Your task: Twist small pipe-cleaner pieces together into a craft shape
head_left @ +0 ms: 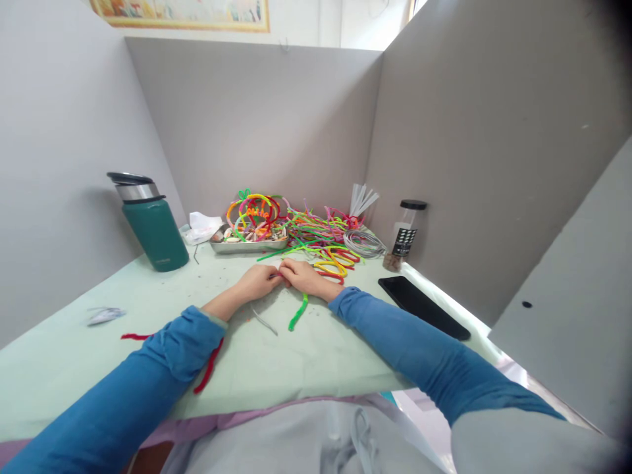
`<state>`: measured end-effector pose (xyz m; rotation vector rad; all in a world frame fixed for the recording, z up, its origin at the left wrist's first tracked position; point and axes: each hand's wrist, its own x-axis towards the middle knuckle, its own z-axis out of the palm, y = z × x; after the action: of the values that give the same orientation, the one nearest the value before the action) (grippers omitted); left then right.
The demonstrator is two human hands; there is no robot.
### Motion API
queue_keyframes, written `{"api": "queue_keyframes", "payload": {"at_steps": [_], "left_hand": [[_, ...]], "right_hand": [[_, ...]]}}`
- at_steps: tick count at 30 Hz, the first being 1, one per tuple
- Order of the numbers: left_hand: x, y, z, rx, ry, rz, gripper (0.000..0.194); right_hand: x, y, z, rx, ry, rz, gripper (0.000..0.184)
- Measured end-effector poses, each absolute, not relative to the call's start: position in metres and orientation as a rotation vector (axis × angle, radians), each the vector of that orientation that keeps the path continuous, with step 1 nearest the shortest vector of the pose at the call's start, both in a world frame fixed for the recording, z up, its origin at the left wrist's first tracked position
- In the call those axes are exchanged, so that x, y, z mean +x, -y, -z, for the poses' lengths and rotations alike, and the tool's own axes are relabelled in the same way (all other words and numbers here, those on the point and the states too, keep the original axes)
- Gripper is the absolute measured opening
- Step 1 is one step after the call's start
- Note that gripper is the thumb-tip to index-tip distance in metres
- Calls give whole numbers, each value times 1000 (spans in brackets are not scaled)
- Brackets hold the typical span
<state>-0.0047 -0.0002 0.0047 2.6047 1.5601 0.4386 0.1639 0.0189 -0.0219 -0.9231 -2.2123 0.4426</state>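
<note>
My left hand (pixel 257 283) and my right hand (pixel 303 276) meet over the middle of the table, fingertips pinched together. Between them shows a small reddish bit of pipe cleaner, mostly covered by the fingers. From under my right hand a green pipe cleaner (pixel 297 313) sticks out toward me; whether it is held or just lies there is hidden. A thin grey wire (pixel 264 320) lies below my left hand. Red pipe cleaner (pixel 209 368) pokes out from under my left forearm. Yellow and red bent loops (pixel 332 266) lie just beyond my right hand.
Behind the hands stand a metal tray (pixel 249 247) with colourful rings and a heap of pipe cleaners (pixel 316 227). A wire coil (pixel 364 243), clear bottle (pixel 402 238) and black phone (pixel 423 307) are on the right. A green flask (pixel 157 234) and tissue (pixel 202 227) are left. Grey partitions enclose the table.
</note>
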Motion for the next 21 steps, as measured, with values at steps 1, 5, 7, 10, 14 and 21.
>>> {"api": "queue_keyframes", "payload": {"at_steps": [1, 5, 7, 10, 14, 21], "left_hand": [[-5, 0, -5, 2602, -1562, -440, 31], [-5, -1, -5, 2579, -1561, -441, 31], [-5, -1, -6, 2551, -1552, -450, 30], [-4, 0, -7, 2515, -1539, -466, 32], [-3, 1, -8, 2498, -1560, -474, 36], [-3, 3, -9, 2454, -1542, -496, 37]], "right_hand": [[164, -19, 22, -921, 2212, -445, 21], [164, -18, 21, -913, 2205, -477, 22], [165, -17, 21, -909, 2203, -503, 23], [165, -16, 20, -920, 2191, -523, 24], [165, -16, 20, -943, 2175, -527, 23], [164, -20, 23, -952, 2157, -538, 23]]}}
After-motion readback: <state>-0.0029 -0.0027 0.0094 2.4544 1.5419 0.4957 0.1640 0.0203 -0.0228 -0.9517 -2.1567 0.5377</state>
